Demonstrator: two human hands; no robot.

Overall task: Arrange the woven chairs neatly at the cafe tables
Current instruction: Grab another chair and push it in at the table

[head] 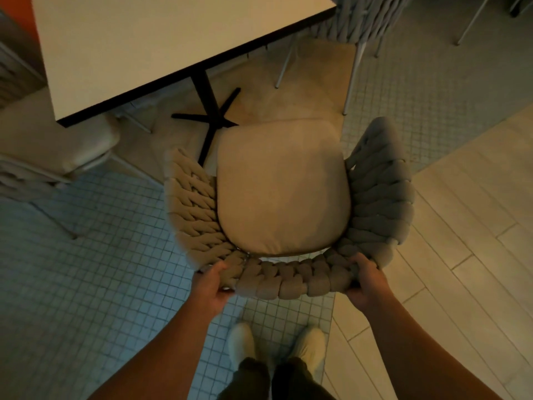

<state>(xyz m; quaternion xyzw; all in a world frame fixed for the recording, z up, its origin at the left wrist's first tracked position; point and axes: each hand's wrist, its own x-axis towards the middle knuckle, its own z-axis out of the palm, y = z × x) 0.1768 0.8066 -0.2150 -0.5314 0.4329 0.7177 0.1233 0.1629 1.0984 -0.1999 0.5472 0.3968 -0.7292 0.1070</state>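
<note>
A woven chair (284, 189) with a beige seat cushion and thick braided back stands right in front of me, its seat facing the white cafe table (161, 50). My left hand (212, 285) grips the left part of the woven back rim. My right hand (364, 282) grips the right part of the same rim. The chair's front edge lies near the table's black cross-shaped base (206, 118), off the table's near right corner.
A second woven chair (350, 23) stands at the table's far right side. A cushioned chair (57, 145) sits at the left, partly under the table. The floor is small mosaic tile, with pale planks (461, 226) to the right. My shoes (278, 346) show below.
</note>
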